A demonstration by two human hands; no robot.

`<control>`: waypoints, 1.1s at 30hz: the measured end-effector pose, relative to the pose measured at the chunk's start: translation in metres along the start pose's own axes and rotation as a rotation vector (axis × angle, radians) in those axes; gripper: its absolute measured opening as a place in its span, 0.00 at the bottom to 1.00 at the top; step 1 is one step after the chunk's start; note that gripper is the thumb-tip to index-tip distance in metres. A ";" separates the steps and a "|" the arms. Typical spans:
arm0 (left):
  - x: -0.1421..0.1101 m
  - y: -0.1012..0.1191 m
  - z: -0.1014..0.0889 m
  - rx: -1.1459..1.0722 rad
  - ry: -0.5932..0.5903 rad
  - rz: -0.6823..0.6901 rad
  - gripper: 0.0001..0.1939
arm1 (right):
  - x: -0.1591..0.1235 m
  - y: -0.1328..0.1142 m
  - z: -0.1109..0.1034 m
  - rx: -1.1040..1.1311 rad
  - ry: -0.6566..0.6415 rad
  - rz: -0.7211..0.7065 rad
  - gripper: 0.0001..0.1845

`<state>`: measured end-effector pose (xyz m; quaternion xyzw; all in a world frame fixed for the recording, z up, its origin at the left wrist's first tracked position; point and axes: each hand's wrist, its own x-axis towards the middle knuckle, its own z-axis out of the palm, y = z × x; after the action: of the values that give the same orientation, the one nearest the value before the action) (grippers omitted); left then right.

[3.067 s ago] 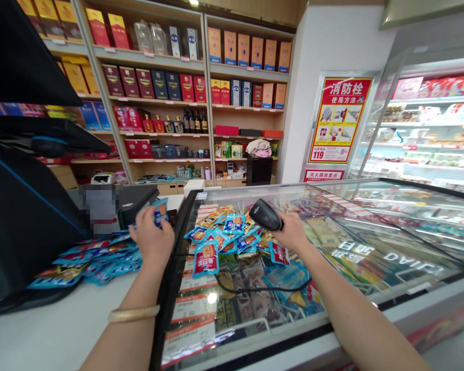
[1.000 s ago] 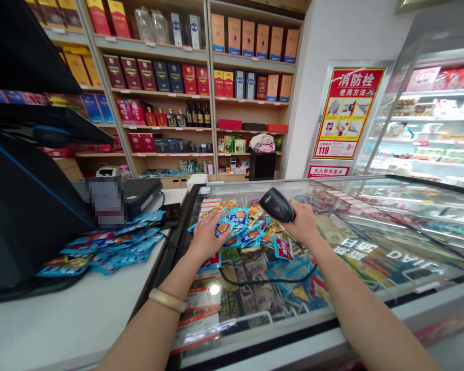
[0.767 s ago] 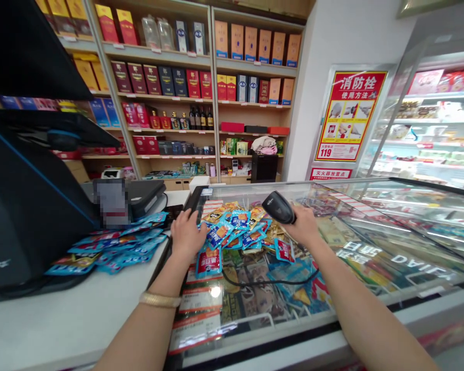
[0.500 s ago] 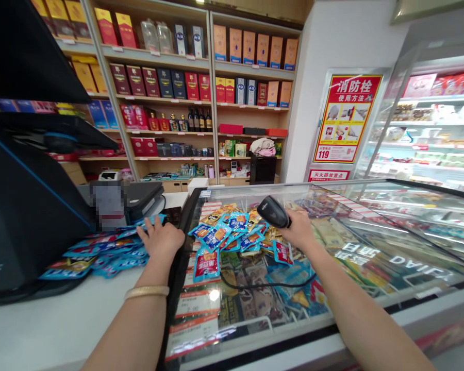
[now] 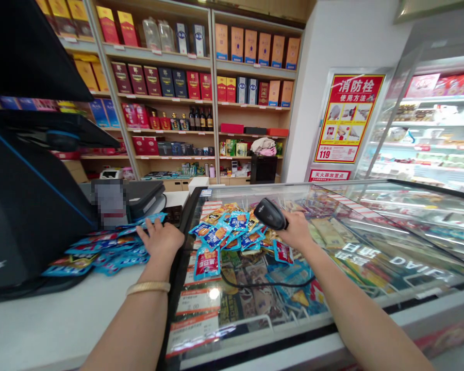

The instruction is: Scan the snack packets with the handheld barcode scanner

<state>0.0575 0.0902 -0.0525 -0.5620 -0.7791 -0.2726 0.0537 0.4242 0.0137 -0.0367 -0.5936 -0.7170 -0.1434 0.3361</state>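
Note:
My right hand [image 5: 297, 233] is closed round a black barcode scanner [image 5: 269, 214], held just above a heap of small blue and orange snack packets [image 5: 232, 234] on the freezer's glass lid [image 5: 355, 257]. The scanner's black cable [image 5: 263, 283] loops across the glass below. My left hand [image 5: 160, 239], with a gold bangle on the wrist, lies fingers stretched out on the right end of a second pile of blue packets [image 5: 104, 252] on the white counter [image 5: 54, 324]. Nothing shows in its grasp.
A black till terminal [image 5: 23, 206] stands at the left on the counter, with a dark device [image 5: 143, 196] behind the packets. Shelves of boxed bottles [image 5: 185, 87] fill the back wall. A red poster [image 5: 344, 118] and an open chiller [image 5: 429, 123] stand to the right.
My left hand went from the heap on the freezer lid over to the counter pile and now lies flat there. The right hand with the scanner has barely shifted.

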 end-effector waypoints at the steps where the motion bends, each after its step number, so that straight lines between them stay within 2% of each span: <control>1: 0.000 0.000 -0.001 0.018 -0.015 -0.004 0.30 | 0.000 -0.001 0.000 0.001 -0.007 0.002 0.12; 9: -0.011 0.009 -0.012 -0.039 0.031 -0.025 0.33 | -0.002 -0.005 0.001 -0.010 -0.033 0.015 0.15; 13: -0.019 0.021 -0.026 -0.135 0.174 0.012 0.30 | -0.003 -0.007 0.002 0.002 -0.035 0.007 0.16; 16: -0.022 0.026 -0.035 -0.363 0.328 0.061 0.26 | -0.003 -0.007 0.002 0.021 -0.030 -0.002 0.16; 19: -0.018 0.028 -0.039 -0.797 0.371 0.040 0.20 | -0.002 -0.008 0.003 0.041 -0.024 -0.022 0.15; 22: -0.012 0.027 -0.038 -1.330 0.274 -0.237 0.14 | -0.002 -0.009 0.002 0.048 -0.009 -0.040 0.13; 24: -0.009 0.026 -0.039 -1.546 0.174 -0.420 0.12 | -0.001 -0.010 0.001 0.051 -0.007 -0.049 0.11; 30: -0.016 0.030 -0.048 -1.922 -0.238 -0.711 0.01 | -0.002 -0.015 -0.002 0.145 -0.039 -0.134 0.11; 33: -0.027 0.038 -0.052 -2.048 -0.371 -0.797 0.11 | -0.004 -0.019 -0.002 0.208 -0.077 -0.217 0.14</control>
<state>0.0895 0.0508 -0.0052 -0.0828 -0.3069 -0.6961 -0.6438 0.4070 0.0049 -0.0337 -0.4797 -0.8003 -0.0811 0.3505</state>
